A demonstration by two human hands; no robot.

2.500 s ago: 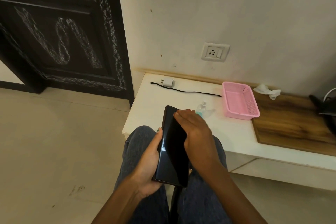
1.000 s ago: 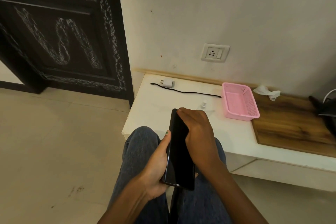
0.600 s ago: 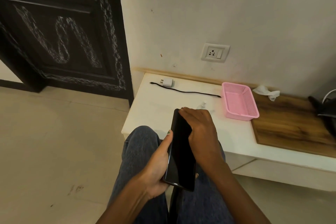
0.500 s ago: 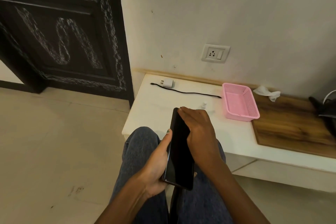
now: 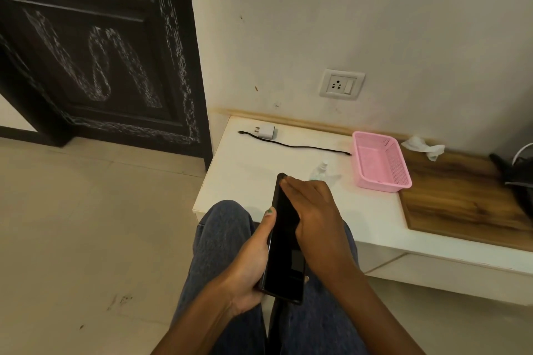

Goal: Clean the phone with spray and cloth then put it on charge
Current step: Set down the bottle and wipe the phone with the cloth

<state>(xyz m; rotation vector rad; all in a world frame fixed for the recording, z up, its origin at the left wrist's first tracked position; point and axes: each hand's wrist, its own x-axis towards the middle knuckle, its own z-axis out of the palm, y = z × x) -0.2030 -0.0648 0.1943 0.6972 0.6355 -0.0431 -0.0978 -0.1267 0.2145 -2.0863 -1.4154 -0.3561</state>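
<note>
A black phone (image 5: 284, 253) with a dark screen stands tilted over my lap, its top near the white table's front edge. My left hand (image 5: 251, 262) grips its lower left side, thumb along the edge. My right hand (image 5: 314, 216) lies over the upper right part, fingers flat across the top of the screen; no cloth shows under it. A small clear spray bottle (image 5: 320, 171) stands on the table just behind my right fingers. A crumpled white cloth (image 5: 422, 147) lies at the back right. A white charger plug (image 5: 266, 132) and black cable (image 5: 302, 147) lie at the back left.
A wall socket (image 5: 341, 84) sits above the low white table (image 5: 248, 170). A pink basket (image 5: 401, 164) stands beside a wooden board (image 5: 461, 202). A black object (image 5: 516, 179) is at the far right. A dark carved door (image 5: 101, 52) is on the left.
Since 2.5 s ago the phone has turned more edge-on and shifted right in my left hand. My right hand has kept sliding slightly over its upper part.
</note>
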